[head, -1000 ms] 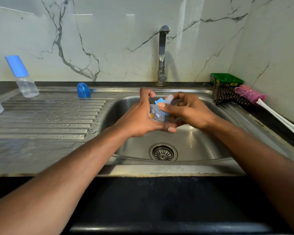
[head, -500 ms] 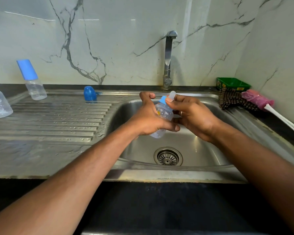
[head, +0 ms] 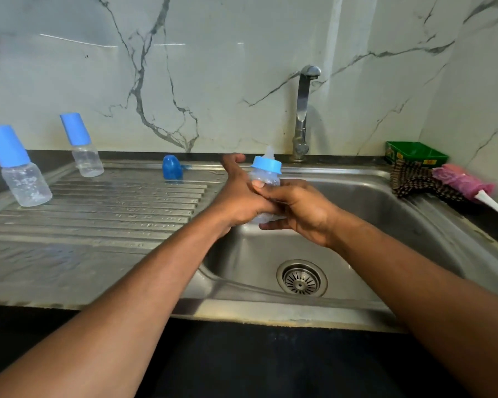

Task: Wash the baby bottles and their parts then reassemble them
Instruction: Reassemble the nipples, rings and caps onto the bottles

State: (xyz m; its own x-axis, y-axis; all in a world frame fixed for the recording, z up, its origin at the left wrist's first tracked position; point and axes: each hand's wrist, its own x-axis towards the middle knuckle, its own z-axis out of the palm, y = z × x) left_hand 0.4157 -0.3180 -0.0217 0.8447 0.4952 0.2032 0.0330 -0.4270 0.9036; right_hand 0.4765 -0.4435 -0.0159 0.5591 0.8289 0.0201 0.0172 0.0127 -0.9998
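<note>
Bottle (head: 264, 179) with blue collar and nipple looks empty, upright over the sink (head: 385, 225), left hand (head: 239, 196) and right hand (head: 296, 205) both wrapped around it.

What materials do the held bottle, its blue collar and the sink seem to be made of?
Held bottle: probably clear plastic, since it is see-through and slightly cloudy.
Blue collar: likely opaque moulded plastic, matte and evenly coloured.
Sink: apparently stainless steel with a brushed grey sheen and soft reflections.
</note>
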